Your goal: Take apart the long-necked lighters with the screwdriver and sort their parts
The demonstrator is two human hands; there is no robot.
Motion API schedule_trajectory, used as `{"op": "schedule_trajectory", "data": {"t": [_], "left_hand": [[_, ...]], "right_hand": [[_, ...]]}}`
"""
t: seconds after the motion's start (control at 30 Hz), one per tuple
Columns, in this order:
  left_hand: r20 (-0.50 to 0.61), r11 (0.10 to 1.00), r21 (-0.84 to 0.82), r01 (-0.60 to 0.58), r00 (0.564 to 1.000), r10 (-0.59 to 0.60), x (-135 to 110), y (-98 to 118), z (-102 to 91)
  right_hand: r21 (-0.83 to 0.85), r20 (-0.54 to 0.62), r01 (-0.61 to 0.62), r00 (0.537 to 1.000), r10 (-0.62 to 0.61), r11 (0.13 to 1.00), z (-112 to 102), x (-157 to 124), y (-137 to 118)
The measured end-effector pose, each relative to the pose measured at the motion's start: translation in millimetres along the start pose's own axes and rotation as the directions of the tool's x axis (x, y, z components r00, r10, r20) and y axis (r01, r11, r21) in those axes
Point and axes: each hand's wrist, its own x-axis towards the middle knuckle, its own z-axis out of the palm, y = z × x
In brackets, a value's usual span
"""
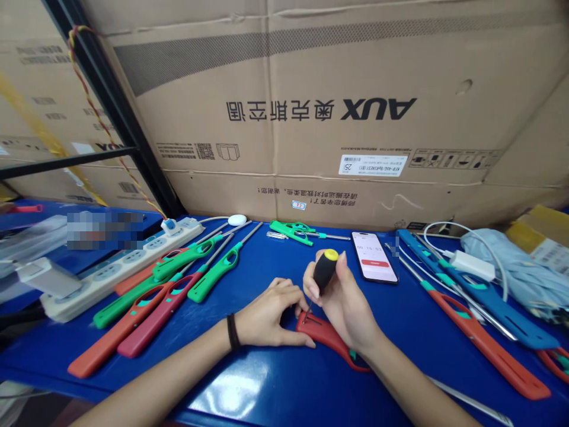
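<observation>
My right hand (344, 302) is closed round a screwdriver (326, 271) with a black handle and yellow end cap. Its thin shaft points down, the tip at the end of a red gas lighter (320, 330) lying on the blue table. With thumb and fingers on either side of that end, my left hand (271, 314) grips the lighter. The lighter's trigger loop and a bit of green show below my right wrist, and its metal tube (471, 398) seems to emerge beyond my right forearm.
Several long lighters (151, 317) lie at the left beside a white power strip (111, 273). A phone (374, 257) lies behind my right hand. More lighters, an orange one (484, 344) and a blue one (498, 302), lie right. A large cardboard box (311, 59) walls the back.
</observation>
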Motion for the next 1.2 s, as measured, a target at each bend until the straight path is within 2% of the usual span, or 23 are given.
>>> {"op": "schedule_trajectory", "data": {"t": [0.17, 0.37, 0.47, 0.6, 0.67, 0.77, 0.87, 1.0, 1.1, 1.2], "left_hand": [[0.005, 1.0, 0.006, -0.004, 1.0, 0.004, 0, -2, 1.1], [0.003, 1.0, 0.008, -0.004, 1.0, 0.004, 0, -1, -0.1], [-0.001, 1.0, 0.006, -0.001, 1.0, 0.001, 0, -1, -0.3], [-0.002, 1.0, -0.005, 0.005, 1.0, -0.005, -1, -1, 0.1], [0.001, 1.0, -0.005, 0.008, 1.0, -0.008, -1, -1, -0.3], [0.009, 1.0, 0.0, 0.013, 1.0, -0.013, 0, 1, -1.3], [0.001, 1.0, 0.006, 0.006, 1.0, -0.006, 0, 2, -1.7], [0.001, 1.0, 0.015, 0.011, 1.0, -0.011, -1, 3, -1.2], [0.005, 1.0, 0.021, 0.009, 1.0, -0.009, -2, 4, -0.5], [0.004, 1.0, 0.024, -0.01, 1.0, 0.01, -2, 4, 0.8]], "right_hand": [[0.029, 0.052, -0.059, 0.997, 0.058, 0.998, 0, 2, -5], [0.021, 0.018, 0.032, 0.999, -0.032, 0.999, 0, -3, -2], [-0.003, 0.031, 0.005, 0.999, -0.005, 1.0, 0, -2, -4], [0.048, 0.028, -0.032, 0.999, 0.031, 0.998, 0, -2, -6], [0.058, 0.015, -0.003, 1.0, 0.002, 0.998, 0, -2, -5], [-0.021, 0.008, 0.05, 0.999, -0.05, 0.999, -2, -3, -2], [-0.079, 0.008, 0.014, 1.0, -0.013, 0.997, -3, -2, 0], [-0.001, -0.026, -0.037, 0.999, 0.037, 0.999, -1, -1, -1], [0.032, -0.007, 0.011, 1.0, -0.011, 0.999, -3, -2, 1], [-0.071, -0.002, 0.055, 0.998, -0.055, 0.996, -6, -4, 5]]}}
